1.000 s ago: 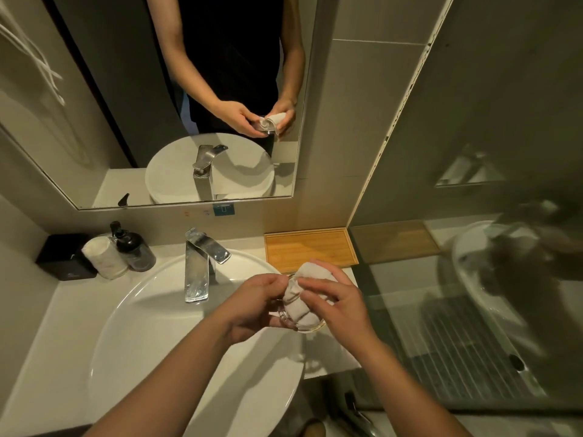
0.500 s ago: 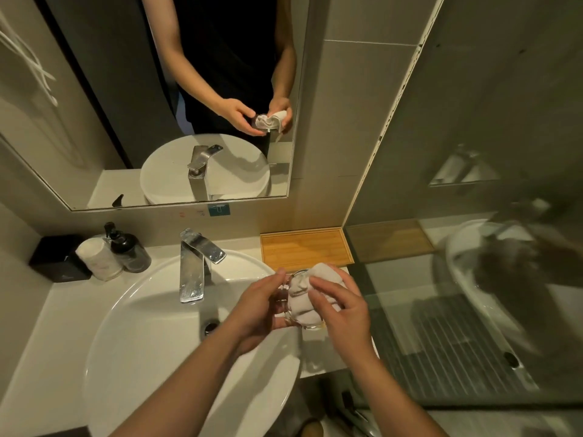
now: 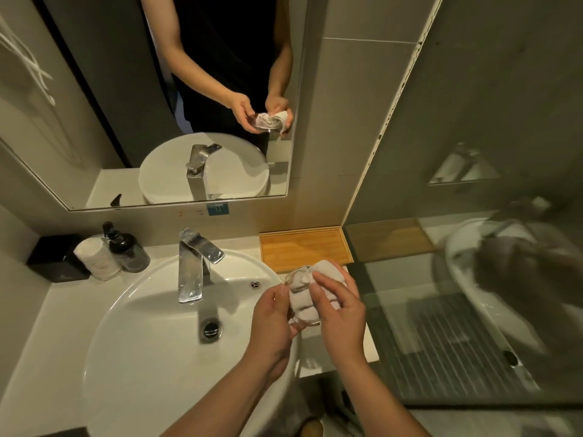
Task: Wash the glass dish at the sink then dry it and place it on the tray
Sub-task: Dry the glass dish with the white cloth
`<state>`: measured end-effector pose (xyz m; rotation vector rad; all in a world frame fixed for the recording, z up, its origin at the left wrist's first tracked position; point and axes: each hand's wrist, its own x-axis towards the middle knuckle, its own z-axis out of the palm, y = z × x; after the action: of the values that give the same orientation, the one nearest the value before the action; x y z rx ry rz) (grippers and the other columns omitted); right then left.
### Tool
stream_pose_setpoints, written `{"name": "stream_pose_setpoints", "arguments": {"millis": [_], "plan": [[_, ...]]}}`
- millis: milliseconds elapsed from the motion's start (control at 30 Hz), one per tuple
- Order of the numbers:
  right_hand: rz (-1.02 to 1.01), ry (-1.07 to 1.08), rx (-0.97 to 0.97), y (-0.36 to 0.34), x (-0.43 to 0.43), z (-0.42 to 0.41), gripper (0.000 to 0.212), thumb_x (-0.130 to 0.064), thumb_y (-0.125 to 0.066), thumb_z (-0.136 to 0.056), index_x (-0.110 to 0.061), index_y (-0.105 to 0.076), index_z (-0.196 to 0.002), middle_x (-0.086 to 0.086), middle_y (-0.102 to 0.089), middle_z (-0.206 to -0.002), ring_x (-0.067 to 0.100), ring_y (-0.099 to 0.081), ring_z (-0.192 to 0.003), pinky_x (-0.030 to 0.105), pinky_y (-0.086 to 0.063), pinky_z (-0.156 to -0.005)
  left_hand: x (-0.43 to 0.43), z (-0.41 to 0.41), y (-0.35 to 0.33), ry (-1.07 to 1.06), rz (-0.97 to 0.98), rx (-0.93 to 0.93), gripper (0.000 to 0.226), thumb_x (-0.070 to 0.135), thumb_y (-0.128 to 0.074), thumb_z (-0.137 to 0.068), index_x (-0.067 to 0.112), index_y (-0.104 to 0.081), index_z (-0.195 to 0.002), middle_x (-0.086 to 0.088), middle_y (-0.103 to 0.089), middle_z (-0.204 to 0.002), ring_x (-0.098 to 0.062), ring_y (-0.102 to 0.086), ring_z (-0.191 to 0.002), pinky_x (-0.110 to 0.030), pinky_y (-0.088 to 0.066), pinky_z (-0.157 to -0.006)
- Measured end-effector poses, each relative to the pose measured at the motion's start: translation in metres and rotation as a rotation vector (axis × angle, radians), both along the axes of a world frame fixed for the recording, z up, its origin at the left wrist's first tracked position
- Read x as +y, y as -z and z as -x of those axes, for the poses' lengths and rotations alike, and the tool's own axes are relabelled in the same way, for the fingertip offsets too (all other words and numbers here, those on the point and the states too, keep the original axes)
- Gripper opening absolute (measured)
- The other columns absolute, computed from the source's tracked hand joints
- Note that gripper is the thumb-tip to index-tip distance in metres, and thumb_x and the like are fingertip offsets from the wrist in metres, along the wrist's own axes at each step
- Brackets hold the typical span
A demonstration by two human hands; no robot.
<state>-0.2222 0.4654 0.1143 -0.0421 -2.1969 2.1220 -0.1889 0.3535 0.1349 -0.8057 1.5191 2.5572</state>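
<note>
A small clear glass dish (image 3: pixel 295 274) is held over the right rim of the round white sink (image 3: pixel 151 326). My left hand (image 3: pixel 273 313) grips the dish at its left edge. A white cloth (image 3: pixel 304 302) is stuffed into the dish, and my right hand (image 3: pixel 339 305) presses on it from the right. Most of the glass is hidden by cloth and fingers. Behind my hands, against the wall, lies the empty wooden tray (image 3: pixel 304 247).
A steel tap (image 3: pixel 194 263) stands at the back of the sink, above the drain (image 3: pixel 209 329). At the left stand a black soap pump (image 3: pixel 126 249), a white roll (image 3: pixel 96 258) and a black box (image 3: pixel 55 258). A glass shower screen (image 3: pixel 473 279) closes off the right side.
Both hands have shifted slightly right and towards the tray with the dish. The cloth has turned inside the dish, and the drain has come into sight.
</note>
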Motion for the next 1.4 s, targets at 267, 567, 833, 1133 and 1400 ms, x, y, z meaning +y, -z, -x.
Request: {"name": "stream_pose_setpoints", "arguments": {"millis": [267,567,833,1133,1400], "plan": [[-0.128,-0.315,-0.012,-0.014,0.019,0.015,0.031,-0.01,-0.082,-0.085,-0.039,-0.083,-0.098,-0.018,-0.061,-0.137,-0.001,-0.058,-0.124,0.014,-0.053,-0.093,-0.057,0.033,-0.023,0.433,-0.002,-0.168,0.031,0.034,-0.057,-0.1,0.011,-0.076,-0.108,-0.018,-0.072,-0.106,-0.034,-0.068,-0.096,-0.065,-0.055,-0.091],[-0.053,-0.082,-0.013,-0.004,0.004,0.004,0.032,-0.007,-0.08,-0.087,-0.033,-0.08,-0.106,-0.023,-0.055,-0.143,-0.004,-0.055,-0.128,0.013,-0.054,-0.092,-0.024,0.023,-0.006,0.158,0.024,-0.077,0.039,0.031,-0.04,-0.108,0.007,-0.07,-0.116,-0.019,-0.077,-0.109,-0.029,-0.076,-0.094,-0.048,-0.062,-0.08],[-0.051,-0.185,-0.003,-0.012,0.018,0.015,0.038,-0.004,-0.081,-0.084,-0.039,-0.082,-0.099,-0.019,-0.059,-0.137,-0.004,-0.058,-0.123,0.016,-0.056,-0.091,-0.033,0.028,-0.008,0.192,-0.149,-0.093,0.04,0.036,-0.048,-0.104,0.004,-0.067,-0.119,-0.024,-0.073,-0.116,-0.037,-0.07,-0.1,-0.061,-0.055,-0.095],[-0.12,-0.287,0.023,-0.024,0.018,0.03,0.029,-0.006,-0.082,-0.084,-0.029,-0.084,-0.101,-0.023,-0.057,-0.141,-0.004,-0.056,-0.125,0.015,-0.055,-0.093,-0.048,0.043,-0.017,0.378,-0.008,-0.096,0.025,0.02,-0.051,-0.103,0.008,-0.072,-0.102,-0.018,-0.074,-0.101,-0.029,-0.07,-0.089,-0.06,-0.057,-0.091],[0.036,0.012,0.025,-0.014,0.002,0.01,0.029,-0.005,-0.077,-0.088,-0.029,-0.08,-0.104,-0.017,-0.059,-0.138,-0.001,-0.057,-0.126,0.01,-0.055,-0.085,-0.011,0.02,-0.004,0.061,-0.132,0.023,0.034,0.024,-0.049,-0.104,0.002,-0.064,-0.125,-0.023,-0.073,-0.118,-0.033,-0.072,-0.105,-0.052,-0.059,-0.088]]}}
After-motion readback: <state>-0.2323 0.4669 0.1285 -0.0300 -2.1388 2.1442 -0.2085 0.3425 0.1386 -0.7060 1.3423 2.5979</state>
